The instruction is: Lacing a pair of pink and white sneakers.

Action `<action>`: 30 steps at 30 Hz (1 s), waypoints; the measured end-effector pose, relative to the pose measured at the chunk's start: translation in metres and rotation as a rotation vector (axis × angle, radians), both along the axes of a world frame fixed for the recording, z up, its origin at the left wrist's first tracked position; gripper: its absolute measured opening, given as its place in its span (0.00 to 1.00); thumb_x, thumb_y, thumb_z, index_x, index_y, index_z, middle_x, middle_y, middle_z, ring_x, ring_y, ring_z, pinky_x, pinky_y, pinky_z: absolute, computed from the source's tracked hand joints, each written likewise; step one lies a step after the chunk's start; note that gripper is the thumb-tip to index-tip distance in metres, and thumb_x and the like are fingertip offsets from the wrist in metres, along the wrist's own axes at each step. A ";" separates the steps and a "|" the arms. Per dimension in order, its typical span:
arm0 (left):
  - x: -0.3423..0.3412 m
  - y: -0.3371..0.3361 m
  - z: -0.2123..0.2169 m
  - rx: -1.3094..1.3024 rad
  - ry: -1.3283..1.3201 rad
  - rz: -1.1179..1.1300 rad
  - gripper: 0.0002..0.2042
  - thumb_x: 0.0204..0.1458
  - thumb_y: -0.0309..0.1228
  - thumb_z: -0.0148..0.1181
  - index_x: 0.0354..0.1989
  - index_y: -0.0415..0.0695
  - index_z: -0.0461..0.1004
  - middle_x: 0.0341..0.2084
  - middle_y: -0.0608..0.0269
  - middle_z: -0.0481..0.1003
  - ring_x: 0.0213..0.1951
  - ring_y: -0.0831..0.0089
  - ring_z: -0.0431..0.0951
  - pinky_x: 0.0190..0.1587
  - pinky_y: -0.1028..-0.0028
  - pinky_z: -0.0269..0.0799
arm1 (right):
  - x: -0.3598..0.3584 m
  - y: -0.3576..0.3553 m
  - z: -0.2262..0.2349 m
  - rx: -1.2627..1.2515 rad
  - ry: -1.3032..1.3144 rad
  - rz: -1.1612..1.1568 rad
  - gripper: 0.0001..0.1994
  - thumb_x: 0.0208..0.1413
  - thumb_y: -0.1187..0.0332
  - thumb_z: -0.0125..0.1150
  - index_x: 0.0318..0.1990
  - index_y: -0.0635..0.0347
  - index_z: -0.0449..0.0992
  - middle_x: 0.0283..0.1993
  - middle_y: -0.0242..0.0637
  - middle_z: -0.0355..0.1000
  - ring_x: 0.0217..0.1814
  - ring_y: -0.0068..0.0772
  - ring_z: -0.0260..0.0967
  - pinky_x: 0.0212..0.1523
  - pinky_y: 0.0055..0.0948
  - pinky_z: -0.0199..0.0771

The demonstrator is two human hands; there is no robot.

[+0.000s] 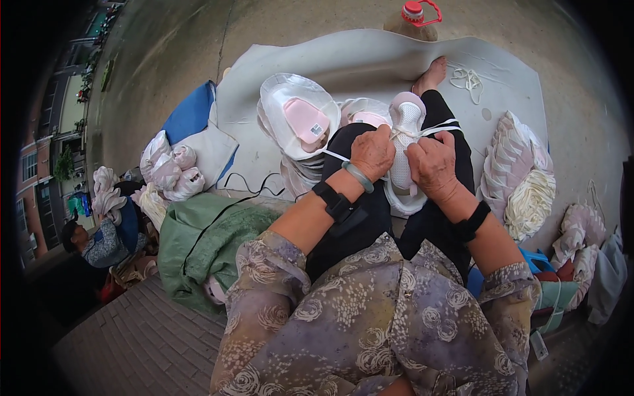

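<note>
Shoelace (pixel 337 156), flat and white, is drawn across a pink-and-white mesh shoe upper (pixel 400 162), which sits between the person's thighs, at about the middle of the near edge of a pale grey sheet (pixel 244 82). The left hand (pixel 372 153) has its fingers closed on the shoelace against the upper's left side, and a length sticks out leftward by the wrist. The right hand (pixel 432 162) pinches it at the right side, fingers curled in, with strands running right over the dark trouser leg (pixel 456 148).

On the sheet, left of the legs, stands a stack of uppers (pixel 297 115), white with pink. A loose loop of lace (pixel 467 84) lies toward the far right corner. By the right edge rests a bundle of uppers (pixel 505 155), a cream hank of laces (pixel 530 204) touching it. Beyond the far edge is a red-capped bottle (pixel 411 28); off the near left corner, a green sack (pixel 205 241).
</note>
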State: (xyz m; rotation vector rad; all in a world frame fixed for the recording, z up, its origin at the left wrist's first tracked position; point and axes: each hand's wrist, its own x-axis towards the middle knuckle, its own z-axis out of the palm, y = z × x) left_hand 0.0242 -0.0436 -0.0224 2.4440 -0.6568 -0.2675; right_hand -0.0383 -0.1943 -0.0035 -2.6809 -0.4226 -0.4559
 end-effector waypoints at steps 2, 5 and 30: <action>-0.005 0.003 -0.001 -0.009 -0.025 0.008 0.07 0.43 0.30 0.48 0.27 0.39 0.65 0.17 0.47 0.71 0.24 0.50 0.73 0.30 0.57 0.68 | -0.038 -0.028 -0.001 0.094 0.094 0.054 0.05 0.40 0.74 0.56 0.22 0.56 0.66 0.19 0.32 0.59 0.23 0.34 0.62 0.39 0.38 0.57; -0.009 0.003 -0.003 -0.038 -0.052 0.033 0.07 0.44 0.30 0.49 0.27 0.39 0.66 0.17 0.47 0.71 0.24 0.50 0.72 0.29 0.57 0.67 | -0.123 -0.100 -0.009 0.211 0.302 -0.211 0.06 0.40 0.75 0.59 0.21 0.56 0.66 0.19 0.32 0.61 0.23 0.34 0.60 0.36 0.35 0.57; 0.025 -0.028 0.002 0.091 -0.115 -0.027 0.40 0.29 0.41 0.65 0.53 0.39 0.53 0.49 0.50 0.59 0.51 0.53 0.60 0.52 0.59 0.53 | 0.008 -0.034 -0.007 0.228 0.558 -0.159 0.26 0.36 0.48 0.62 0.35 0.60 0.65 0.30 0.43 0.69 0.36 0.43 0.67 0.34 0.39 0.60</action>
